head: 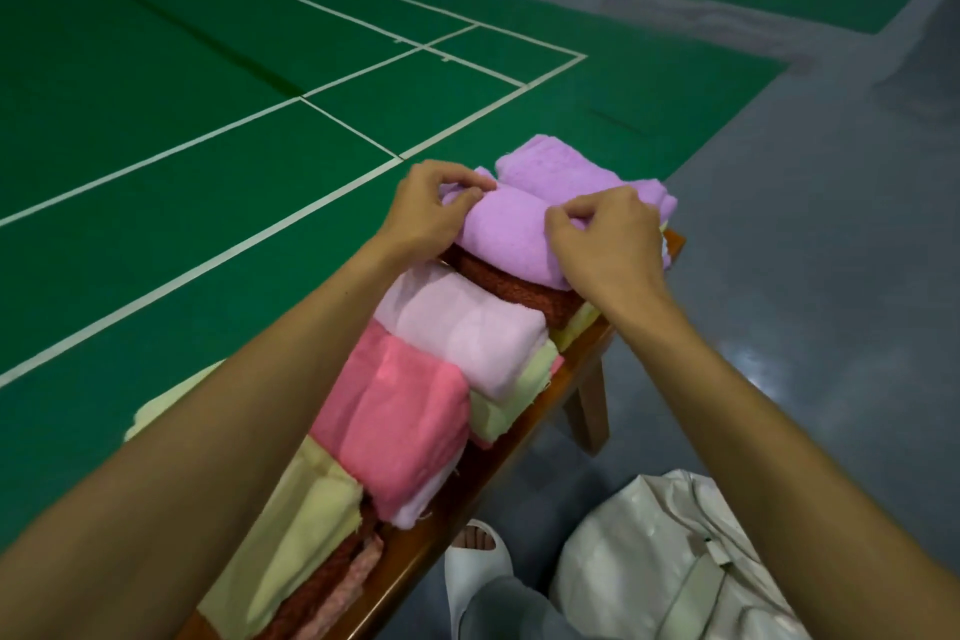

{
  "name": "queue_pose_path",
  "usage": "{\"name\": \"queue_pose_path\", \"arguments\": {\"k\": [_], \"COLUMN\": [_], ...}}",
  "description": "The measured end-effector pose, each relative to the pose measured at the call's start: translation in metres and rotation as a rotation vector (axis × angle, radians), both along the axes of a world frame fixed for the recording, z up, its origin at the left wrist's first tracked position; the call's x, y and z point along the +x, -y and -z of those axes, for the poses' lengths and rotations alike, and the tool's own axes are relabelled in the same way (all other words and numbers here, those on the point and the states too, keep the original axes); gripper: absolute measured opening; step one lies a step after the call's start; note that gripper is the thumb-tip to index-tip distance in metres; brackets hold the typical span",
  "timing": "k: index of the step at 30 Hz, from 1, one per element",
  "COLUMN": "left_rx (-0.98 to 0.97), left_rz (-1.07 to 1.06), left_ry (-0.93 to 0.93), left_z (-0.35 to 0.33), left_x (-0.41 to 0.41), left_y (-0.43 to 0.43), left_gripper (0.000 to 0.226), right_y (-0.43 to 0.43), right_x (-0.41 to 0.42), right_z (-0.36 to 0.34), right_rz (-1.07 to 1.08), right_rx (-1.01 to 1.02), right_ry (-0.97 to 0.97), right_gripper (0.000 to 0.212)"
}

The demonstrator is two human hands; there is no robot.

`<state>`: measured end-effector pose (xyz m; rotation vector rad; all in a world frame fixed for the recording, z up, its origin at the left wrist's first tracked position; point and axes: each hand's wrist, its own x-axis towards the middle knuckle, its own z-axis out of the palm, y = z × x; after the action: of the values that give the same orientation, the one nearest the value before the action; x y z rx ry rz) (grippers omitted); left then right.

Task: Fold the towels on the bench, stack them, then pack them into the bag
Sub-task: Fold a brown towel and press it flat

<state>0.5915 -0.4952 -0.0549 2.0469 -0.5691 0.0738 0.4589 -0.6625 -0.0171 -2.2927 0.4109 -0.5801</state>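
Towels (395, 426) lie folded in low piles along the table (589, 353), so I judge the folding nearly done. At the table's near left end I see a pale yellow towel (306, 530) over red ones. Further along the table come a bright pink towel (400, 411), then a light pink towel (462, 327) on a yellow one, then a dark red towel (498, 286).

On top of that, at the table's far end, sits the lilac towel (519, 229), the one I am working. The left hand (426, 208) pinches its left corner between curled fingers and thumb. The right hand (608, 244) pinches its near right edge and rests on the cloth. Both hands are narrow, closed on fabric. A second lilac fold (561, 166) lies just beyond them; I cannot tell whether it is the same towel.

By my reckoning, what is left is to finish this fold, gather the piles into one stack and pack it. The bag (660, 546) waits on the floor (779, 276), right of the table's near end. I cannot see inside it.
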Motion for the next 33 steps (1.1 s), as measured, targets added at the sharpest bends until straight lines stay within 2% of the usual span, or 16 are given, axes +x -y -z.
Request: {"name": "queue_pose_path", "arguments": {"k": [3, 5, 6, 8, 10, 15, 19, 23, 28, 33], "left_rx": [0.227, 0.384, 0.445, 0.524, 0.557, 0.653, 0.645, 0.634, 0.663, 0.749], "left_rz": [-0.085, -0.109, -0.072, 0.009, 0.023, -0.003, -0.008, 0.010, -0.103, -0.349], "left_ry": [0.072, 0.075, 0.067, 0.050, 0.045, 0.076, 0.206, 0.218, 0.185, 0.064], "left_z": [0.005, 0.002, 0.003, 0.014, 0.025, -0.001, -0.028, -0.054, -0.061, -0.051], "left_x": [-0.002, -0.012, -0.017, -0.029, -0.031, -0.038, -0.066, -0.111, -0.198, -0.315], "left_y": [-0.001, 0.003, 0.004, 0.005, 0.003, 0.002, -0.021, -0.069, -0.184, -0.318], "left_gripper": [0.023, 0.032, 0.040, 0.052, 0.053, 0.051, 0.052, 0.056, 0.055, 0.055], "right_y": [0.008, 0.019, 0.026, 0.038, 0.046, 0.043, 0.038, -0.001, -0.117, -0.270], "right_x": [-0.002, 0.002, 0.006, 0.009, 0.009, 0.012, 0.003, -0.014, -0.051, -0.100], "right_z": [0.008, 0.017, 0.024, 0.037, 0.046, 0.023, -0.002, -0.027, -0.034, -0.009], "right_rz": [0.015, -0.077, -0.165, -0.324, -0.365, -0.382, -0.403, -0.491, -0.814, -1.131], "right_rx": [-0.403, -0.603, -0.640, -0.617, -0.599, -0.597, -0.544, -0.527, -0.474, -0.500], "right_ry": [-0.050, -0.063, -0.103, -0.260, -0.357, -0.436, -0.357, -0.190, -0.015, 0.012], "right_gripper": [0.029, 0.043, 0.051, 0.068, 0.076, 0.065, 0.070, 0.071, 0.067, 0.072]}}
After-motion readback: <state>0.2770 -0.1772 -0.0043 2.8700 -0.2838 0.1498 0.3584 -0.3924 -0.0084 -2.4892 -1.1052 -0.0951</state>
